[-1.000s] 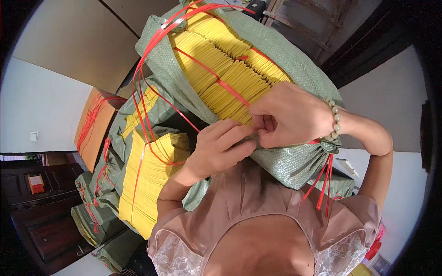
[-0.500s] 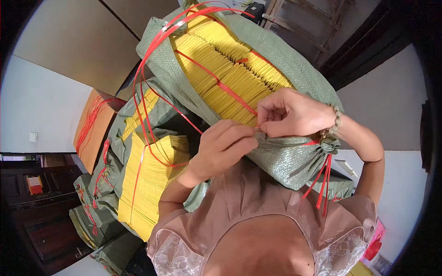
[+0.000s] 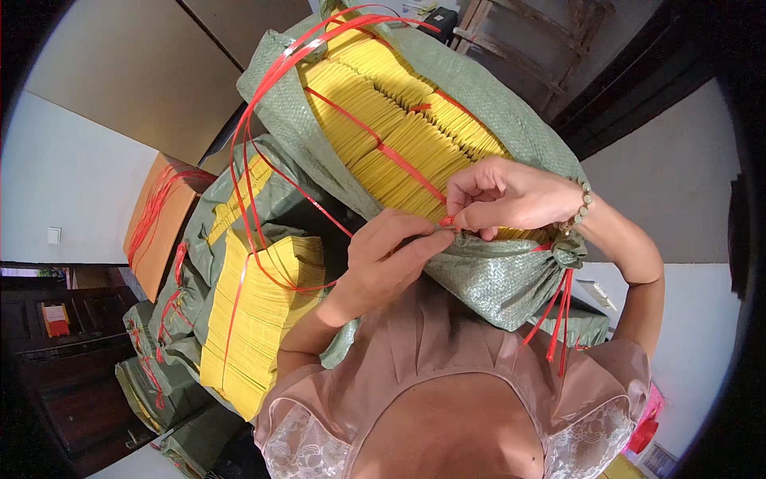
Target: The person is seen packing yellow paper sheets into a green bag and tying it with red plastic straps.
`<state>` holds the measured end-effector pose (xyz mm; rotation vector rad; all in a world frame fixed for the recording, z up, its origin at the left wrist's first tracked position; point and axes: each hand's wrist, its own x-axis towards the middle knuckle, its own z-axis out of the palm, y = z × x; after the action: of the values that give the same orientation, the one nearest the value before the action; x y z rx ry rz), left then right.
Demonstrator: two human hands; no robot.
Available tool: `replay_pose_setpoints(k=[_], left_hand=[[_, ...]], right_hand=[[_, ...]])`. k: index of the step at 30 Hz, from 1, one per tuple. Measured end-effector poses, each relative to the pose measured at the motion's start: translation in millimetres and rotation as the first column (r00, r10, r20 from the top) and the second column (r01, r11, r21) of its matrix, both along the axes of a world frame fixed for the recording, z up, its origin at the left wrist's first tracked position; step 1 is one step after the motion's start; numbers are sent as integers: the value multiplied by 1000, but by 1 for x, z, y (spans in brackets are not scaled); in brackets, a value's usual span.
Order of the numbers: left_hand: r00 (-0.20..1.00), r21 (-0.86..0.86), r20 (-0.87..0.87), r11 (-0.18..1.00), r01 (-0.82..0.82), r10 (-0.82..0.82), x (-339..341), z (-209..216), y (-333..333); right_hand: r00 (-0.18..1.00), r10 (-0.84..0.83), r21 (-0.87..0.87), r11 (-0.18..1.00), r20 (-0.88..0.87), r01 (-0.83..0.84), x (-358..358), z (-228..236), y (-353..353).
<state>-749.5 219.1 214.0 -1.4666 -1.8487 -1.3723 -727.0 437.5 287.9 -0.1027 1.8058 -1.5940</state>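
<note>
A green woven sack lies open along its top, with rows of yellow folded paper stacks inside. Red plastic strapping crosses the stacks and runs to the sack's near edge. There my right hand pinches a short red end of the strapping between thumb and fingers. My left hand is closed right beside it, thumb and forefinger gripping the sack's edge. The two hands' fingertips nearly touch. A gathered, tied corner of the sack sits below my right wrist, with red strap ends hanging from it.
Long loops of red strapping arch over the sack's left side. A tied yellow paper bundle stands to the left, among more green sacks. More red strips lie on an orange-brown board. A wooden ladder-like frame leans at the back.
My right hand has lifted slightly, and a red strap end now shows at its fingertips. My left fingertips have shifted a little to the right along the sack's edge.
</note>
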Motion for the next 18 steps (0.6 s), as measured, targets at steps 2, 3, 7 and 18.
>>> replay_pose_setpoints(k=[2, 3, 7, 18], left_hand=[[1000, -52, 7, 999, 12, -12, -2, 2, -1], [1000, -51, 8, 999, 10, -9, -1, 1, -1], [1000, -1, 1, 1000, -3, 3, -1, -2, 0], [1000, -20, -21, 1000, 21, -21, -7, 4, -2]], right_hand=[[999, 50, 51, 997, -7, -49, -3, 6, -1], [994, 98, 113, 989, -39, -93, -5, 8, -3], [998, -49, 107, 993, -40, 53, -1, 7, -10], [961, -139, -106, 980, 239, 168, 7, 5, 8]])
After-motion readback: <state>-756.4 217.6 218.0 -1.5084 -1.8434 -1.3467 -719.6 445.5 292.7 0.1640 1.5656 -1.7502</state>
